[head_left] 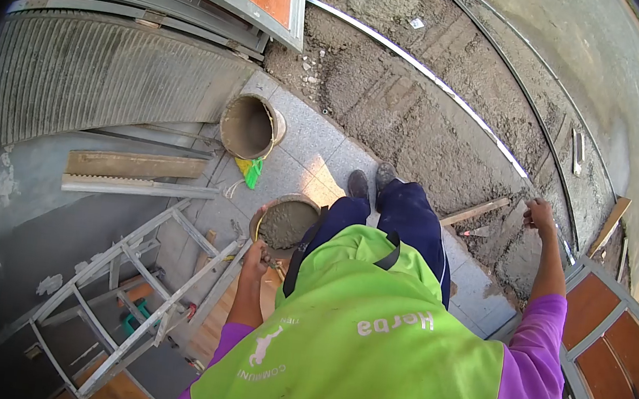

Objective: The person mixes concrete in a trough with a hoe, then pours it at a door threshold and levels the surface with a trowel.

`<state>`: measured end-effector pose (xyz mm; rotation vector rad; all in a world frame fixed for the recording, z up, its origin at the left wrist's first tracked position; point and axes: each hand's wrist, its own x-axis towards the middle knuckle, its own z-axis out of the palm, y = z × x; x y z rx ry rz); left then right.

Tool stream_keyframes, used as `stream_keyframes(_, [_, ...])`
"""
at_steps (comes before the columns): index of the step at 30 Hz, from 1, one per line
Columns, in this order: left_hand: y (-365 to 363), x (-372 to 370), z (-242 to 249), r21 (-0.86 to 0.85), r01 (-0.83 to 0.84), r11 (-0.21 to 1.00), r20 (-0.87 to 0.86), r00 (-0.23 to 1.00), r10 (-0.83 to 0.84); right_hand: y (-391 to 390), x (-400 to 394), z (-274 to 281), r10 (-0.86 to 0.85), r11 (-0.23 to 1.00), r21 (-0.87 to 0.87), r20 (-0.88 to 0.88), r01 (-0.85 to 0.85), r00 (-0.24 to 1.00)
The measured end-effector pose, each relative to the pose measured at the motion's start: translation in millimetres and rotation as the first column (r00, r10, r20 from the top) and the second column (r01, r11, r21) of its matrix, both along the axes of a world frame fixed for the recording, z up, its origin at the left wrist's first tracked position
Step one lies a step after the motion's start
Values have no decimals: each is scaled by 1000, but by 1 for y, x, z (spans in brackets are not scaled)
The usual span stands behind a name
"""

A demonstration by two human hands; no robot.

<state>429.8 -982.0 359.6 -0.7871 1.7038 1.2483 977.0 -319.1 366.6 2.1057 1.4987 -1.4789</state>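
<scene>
My left hand (257, 259) is at the near side of a bucket (254, 227) of wet grey cement (287, 223), fingers closed at its rim or handle; the exact hold is partly hidden. The bucket is beside my left leg. My right hand (539, 215) is held out to the right, above the rough wet concrete (516, 252). Its fingers are curled in, and nothing shows between them. A wooden-handled tool (476, 211) lies at the concrete's edge, left of that hand.
Another mud-coated bucket (251, 129) stands on the tiles (301, 121), with a green and yellow bag (249, 171) beside it. A metal ladder-like frame (142, 281) is at left. A long pale straightedge (423, 69) crosses the concrete. Orange-panelled doors (611, 355) flank the area.
</scene>
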Motion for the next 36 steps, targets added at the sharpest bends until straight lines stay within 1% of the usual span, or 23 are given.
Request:
stream_keyframes(1, [12,-3,7,3,13,1000,-42,999,-13,15,-6,-5,3,1000,11,-28,-2,1000])
stream_keyframes(2, [29,-12,13,-18,4,1000,1,1000,-4,35,-16,-12,30,999,18,-10,-30,999])
stream_keyframes(4, [55,-42,0,-27,18,999,-19,1000,-18,62,-37,-27,71,997,20,29,-72,997])
stream_keyframes(6, [66,-57,-5,-90,7,996,-3,1000,-8,80,-45,-37,124,992,22,-2,-124,992])
stream_keyframes(7, [83,-64,-4,-91,22,996,1,1000,-22,94,-57,-39,159,987,32,-23,-158,987])
stream_keyframes(9, [115,-78,2,-89,42,995,-5,999,-42,114,-74,-38,163,987,18,-38,-163,986])
stream_keyframes(13, [162,-106,-20,-30,6,1000,37,999,-5,161,-77,-42,184,983,16,7,-184,983])
stream_keyframes(15, [188,-124,-34,-43,-3,999,69,998,6,185,-79,-42,187,982,20,30,-188,982])
stream_keyframes(16, [200,-132,-46,-48,-6,999,92,996,11,197,-78,-47,169,986,2,67,-169,983])
stream_keyframes(17, [213,-141,-58,-40,-6,999,103,995,10,209,-78,-50,113,993,-33,84,-110,990])
stream_keyframes(19, [238,-156,-80,-24,-18,1000,128,992,21,237,-86,-45,153,988,-50,145,-147,978])
stream_keyframes(20, [256,-160,-89,-56,-16,998,110,994,22,254,-94,-41,146,989,-61,157,-137,977])
stream_keyframes(22, [290,-162,-92,-134,-16,991,79,997,26,295,-120,-32,169,983,-102,212,-151,963])
stream_keyframes(23, [307,-168,-91,-160,-12,987,83,996,26,317,-135,-31,187,978,-133,208,-161,960])
stream_keyframes(25, [342,-188,-91,-212,1,977,88,996,18,352,-185,-22,177,980,-128,200,-153,964])
stream_keyframes(26, [354,-200,-91,-188,11,982,93,996,6,365,-211,-14,199,975,-140,194,-174,961])
stream_keyframes(27, [374,-211,-91,-180,19,984,91,996,-2,379,-226,-19,198,972,-157,138,-176,970])
stream_keyframes(29, [409,-234,-79,-175,42,984,84,996,-28,404,-260,-26,241,958,-191,147,-211,959])
stream_keyframes(30, [430,-242,-74,-156,24,988,46,999,-17,417,-272,-34,305,940,-203,140,-275,942])
stream_keyframes(31, [451,-250,-73,-167,40,985,16,999,-37,428,-290,-36,345,929,-196,159,-313,925])
stream_keyframes(33, [492,-262,-75,-188,60,980,-47,996,-70,456,-320,-43,457,886,-155,141,-436,878])
stream_keyframes(34, [513,-268,-75,-206,45,978,-44,997,-56,463,-356,-26,505,863,-100,169,-495,846])
stream_keyframes(36, [562,-278,-75,-170,88,981,-112,988,-108,500,-391,-35,608,783,46,160,-621,778])
